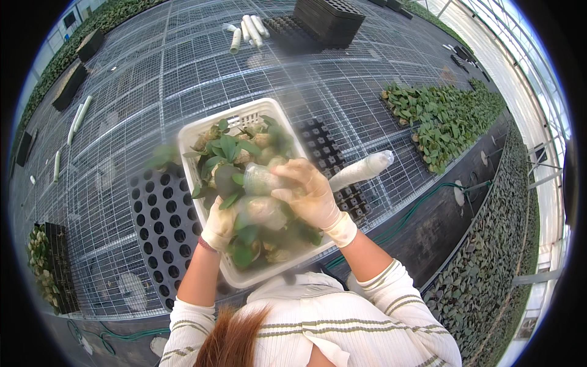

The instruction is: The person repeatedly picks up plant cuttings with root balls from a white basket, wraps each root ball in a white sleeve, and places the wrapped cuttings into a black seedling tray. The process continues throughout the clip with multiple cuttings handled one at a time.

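Note:
In the head view, my gloved right hand (307,192) holds a clear plastic cup (259,180) on its side over a white plastic crate (238,280). My gloved left hand (221,227) is at the crate's left side, its fingers closed on a leafy seedling (229,201). Just below the first cup, another clear, rounded cup (263,212) with pale material inside lies between my hands. Green seedlings (229,147) with pale root plugs fill the crate. A blurred patch over the middle hides where the fingers meet the cup.
A black cell tray (156,220) lies left of the crate on the wire-mesh bench (206,78); another tray (321,142) lies right. A long white plastic-wrapped roll (364,169) rests across that one. Potted seedlings (445,114) stand at right, stacked black trays (328,23) at the back.

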`<state>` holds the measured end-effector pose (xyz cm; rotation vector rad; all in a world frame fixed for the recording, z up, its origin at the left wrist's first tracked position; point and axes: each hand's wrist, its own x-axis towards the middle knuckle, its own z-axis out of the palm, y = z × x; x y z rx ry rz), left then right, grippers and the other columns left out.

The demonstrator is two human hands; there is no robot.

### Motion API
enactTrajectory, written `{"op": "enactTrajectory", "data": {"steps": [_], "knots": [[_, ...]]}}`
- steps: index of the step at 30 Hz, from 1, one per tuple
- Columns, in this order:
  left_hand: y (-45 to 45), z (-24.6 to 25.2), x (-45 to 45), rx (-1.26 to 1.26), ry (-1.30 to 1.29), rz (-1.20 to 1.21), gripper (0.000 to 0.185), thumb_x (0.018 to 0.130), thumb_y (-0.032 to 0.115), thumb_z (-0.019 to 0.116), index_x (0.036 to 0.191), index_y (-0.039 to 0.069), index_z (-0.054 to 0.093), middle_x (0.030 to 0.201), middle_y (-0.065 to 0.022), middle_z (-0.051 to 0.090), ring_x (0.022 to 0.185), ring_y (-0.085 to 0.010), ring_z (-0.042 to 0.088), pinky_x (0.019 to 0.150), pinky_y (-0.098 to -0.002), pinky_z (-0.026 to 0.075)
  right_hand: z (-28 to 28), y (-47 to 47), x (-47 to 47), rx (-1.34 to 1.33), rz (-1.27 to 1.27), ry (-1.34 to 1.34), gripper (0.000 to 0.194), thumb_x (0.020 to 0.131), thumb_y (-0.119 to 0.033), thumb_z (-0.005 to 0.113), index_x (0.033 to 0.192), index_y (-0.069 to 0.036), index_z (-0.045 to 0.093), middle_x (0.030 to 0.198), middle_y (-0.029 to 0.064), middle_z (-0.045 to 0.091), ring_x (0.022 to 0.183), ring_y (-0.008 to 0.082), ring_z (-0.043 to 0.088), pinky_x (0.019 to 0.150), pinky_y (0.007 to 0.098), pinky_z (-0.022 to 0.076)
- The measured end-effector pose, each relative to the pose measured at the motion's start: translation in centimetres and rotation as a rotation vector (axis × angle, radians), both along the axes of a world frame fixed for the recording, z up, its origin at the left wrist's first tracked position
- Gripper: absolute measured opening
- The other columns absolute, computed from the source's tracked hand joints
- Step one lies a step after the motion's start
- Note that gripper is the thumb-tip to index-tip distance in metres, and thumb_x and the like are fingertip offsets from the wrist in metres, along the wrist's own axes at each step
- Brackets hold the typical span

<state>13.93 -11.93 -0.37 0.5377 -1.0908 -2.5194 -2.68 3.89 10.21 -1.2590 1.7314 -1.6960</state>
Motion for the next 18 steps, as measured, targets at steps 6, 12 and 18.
{"op": "enactTrajectory", "data": {"steps": [6, 12, 18], "knots": [[3.5, -0.9, -5.0, 0.016, -0.017, -0.093, 0.038, 0.102, 0.021, 0.047, 0.136, 0.004, 0.053, 0.13, -0.0139, 0.061, 0.116, -0.0279, 0.061, 0.1, -0.0421, 0.051, -2.3, 5.6, -2.8, -0.119, -0.18, -0.229, 0.031, 0.083, 0.007, 0.074, 0.112, -0.003, 0.069, 0.103, 0.0044, 0.063, 0.095, 0.0141, 0.061, 0.088, 0.0273, 0.0499], [6.4, 1.1, -8.6, -0.337, 0.118, -0.179, 0.042, 0.095, -0.001, 0.061, 0.135, 0.003, 0.054, 0.129, -0.0119, 0.06, 0.12, -0.0268, 0.057, 0.102, -0.0451, 0.051, -4.1, 9.5, -5.8, -0.076, -0.227, -0.309, 0.038, 0.083, 0.01, 0.072, 0.119, -0.003, 0.068, 0.119, 0.0018, 0.058, 0.112, 0.0142, 0.059, 0.089, 0.0276, 0.0539], [6.6, 4.4, -8.9, -0.536, 0.155, -0.488, 0.083, 0.083, -0.002, 0.074, 0.154, 0.007, 0.031, 0.146, -0.0078, 0.047, 0.13, -0.0205, 0.048, 0.11, -0.0346, 0.041, -3.4, 11.5, -7.4, 0.105, -0.182, -0.103, 0.032, 0.084, -0.004, 0.075, 0.115, -0.007, 0.068, 0.113, 0.006, 0.064, 0.101, 0.0194, 0.064, 0.089, 0.0303, 0.0528]]}}
